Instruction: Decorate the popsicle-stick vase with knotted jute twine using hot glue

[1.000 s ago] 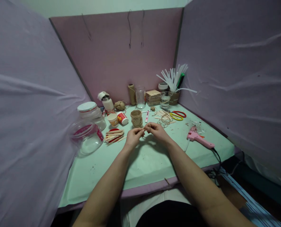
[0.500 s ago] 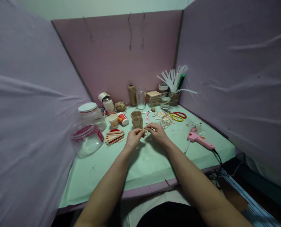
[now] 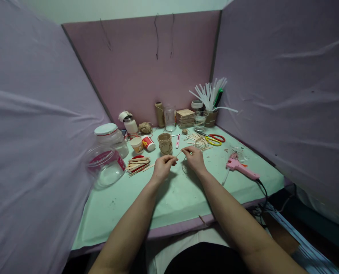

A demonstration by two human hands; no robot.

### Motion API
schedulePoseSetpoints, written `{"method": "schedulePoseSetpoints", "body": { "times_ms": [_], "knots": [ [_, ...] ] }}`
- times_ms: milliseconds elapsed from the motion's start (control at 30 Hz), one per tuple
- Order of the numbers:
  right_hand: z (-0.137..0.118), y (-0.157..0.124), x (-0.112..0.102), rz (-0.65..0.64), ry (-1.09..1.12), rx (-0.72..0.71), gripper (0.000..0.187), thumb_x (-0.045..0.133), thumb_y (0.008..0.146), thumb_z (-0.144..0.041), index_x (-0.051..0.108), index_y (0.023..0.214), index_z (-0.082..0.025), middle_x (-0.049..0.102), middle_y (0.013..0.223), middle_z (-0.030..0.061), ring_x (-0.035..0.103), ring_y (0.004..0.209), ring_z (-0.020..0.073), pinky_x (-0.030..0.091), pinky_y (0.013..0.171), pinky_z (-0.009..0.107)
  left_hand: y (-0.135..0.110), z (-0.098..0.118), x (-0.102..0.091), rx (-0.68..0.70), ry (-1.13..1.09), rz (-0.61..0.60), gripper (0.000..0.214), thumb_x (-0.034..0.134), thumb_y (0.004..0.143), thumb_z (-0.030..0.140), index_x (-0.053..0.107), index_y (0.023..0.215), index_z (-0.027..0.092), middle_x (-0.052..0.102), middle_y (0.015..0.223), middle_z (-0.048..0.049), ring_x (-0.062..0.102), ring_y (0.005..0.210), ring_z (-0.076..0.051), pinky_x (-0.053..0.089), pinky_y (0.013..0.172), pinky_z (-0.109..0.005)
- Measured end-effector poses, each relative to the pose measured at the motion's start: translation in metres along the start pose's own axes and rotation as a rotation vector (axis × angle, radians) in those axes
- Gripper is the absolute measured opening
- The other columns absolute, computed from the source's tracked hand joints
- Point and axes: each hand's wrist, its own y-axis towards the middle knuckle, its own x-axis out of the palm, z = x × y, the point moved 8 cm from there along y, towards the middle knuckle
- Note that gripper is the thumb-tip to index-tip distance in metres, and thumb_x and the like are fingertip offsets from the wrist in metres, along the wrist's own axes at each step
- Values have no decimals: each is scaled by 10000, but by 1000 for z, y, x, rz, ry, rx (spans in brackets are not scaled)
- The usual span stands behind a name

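Over the middle of the green table (image 3: 169, 201), my left hand (image 3: 161, 168) and my right hand (image 3: 195, 159) are both pinched on a thin piece of jute twine (image 3: 180, 154) that runs between them. A loop of the twine hangs down by my right hand. Just behind my hands stands a small twine-wrapped cup (image 3: 165, 143). A loose coil of twine (image 3: 200, 143) lies behind my right hand.
Wooden craft sticks (image 3: 138, 163) lie left of my hands, beside two clear jars (image 3: 106, 167). A pink glue gun (image 3: 239, 167) rests at the right, scissors (image 3: 213, 139) behind it. Cups, a glass jar, a twine ball and white straws line the back wall.
My hands have drawn a little apart, the right one shifting right and back, so a short stretch of twine now shows between them.
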Motion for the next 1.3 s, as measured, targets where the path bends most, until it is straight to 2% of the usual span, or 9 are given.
{"method": "schedulePoseSetpoints", "body": {
  "times_ms": [300, 400, 500, 567, 733, 867, 1000, 1200, 1300],
  "knots": [
    [19, 3, -2, 7, -134, 87, 204, 532, 793, -286, 707, 756, -189, 713, 819, 79, 623, 783, 228, 451, 757, 354, -1, 2, 8, -32, -124, -61, 246, 674, 663, 363, 701, 723, 127, 633, 610, -28, 561, 605, -129, 443, 619, -253],
    [19, 2, 1, 0, -140, 72, 226, 515, 766, -215, 700, 891, -183, 693, 964, 98, 610, 855, 235, 449, 827, 385, -1, -1, 3, -34, -117, -5, 256, 672, 674, 368, 705, 739, 123, 641, 615, -33, 570, 607, -134, 451, 621, -258],
    [3, -1, -8, 109, -133, -45, 364, 492, 716, -145, 634, 1049, -181, 612, 1107, 117, 560, 966, 239, 423, 905, 413, 0, -4, -7, -15, -65, 105, 272, 651, 711, 363, 718, 800, 115, 671, 658, -50, 599, 643, -149, 466, 655, -272],
    [-13, -5, -11, 141, -92, -161, 300, 501, 709, -151, 616, 983, -188, 599, 1028, 99, 542, 940, 233, 426, 891, 409, 0, -4, -12, 6, -4, 163, 276, 629, 742, 352, 727, 846, 115, 698, 709, -64, 621, 683, -163, 472, 686, -283],
    [-38, -13, 7, -125, 44, -302, 62, 586, 759, -256, 582, 799, -209, 588, 836, 36, 540, 840, 200, 446, 813, 356, -5, 5, -13, 88, 134, 200, 239, 602, 777, 299, 747, 871, 135, 742, 836, -82, 657, 781, -190, 481, 741, -294],
    [-40, -16, 9, -139, 71, -310, 170, 628, 756, -250, 584, 914, -206, 589, 877, 35, 544, 819, 187, 462, 781, 342, -9, 12, -11, 132, 190, 198, 225, 593, 785, 265, 755, 889, 148, 751, 887, -82, 666, 813, -194, 486, 756, -295],
    [-47, -20, 11, -143, 41, -466, 317, 579, 772, -141, 592, 1077, -225, 575, 996, 69, 552, 897, 202, 477, 803, 360, -9, 11, -9, 124, 185, 184, 234, 592, 790, 269, 751, 897, 136, 749, 858, -85, 667, 781, -186, 491, 732, -286],
    [-50, -21, 10, -111, -87, -561, 87, 576, 866, -250, 658, 865, -222, 594, 859, 66, 553, 846, 207, 459, 781, 363, -9, 9, -8, 105, 162, 159, 221, 596, 789, 278, 747, 866, 136, 743, 815, -79, 663, 751, -178, 488, 708, -277],
    [-46, -18, 10, -129, -38, -463, 135, 574, 857, -277, 631, 757, -207, 602, 793, 54, 546, 801, 195, 436, 761, 345, -7, 4, -7, 76, 108, 139, 215, 604, 783, 283, 743, 845, 131, 730, 765, -78, 656, 715, -172, 489, 693, -280]
  ]
}}
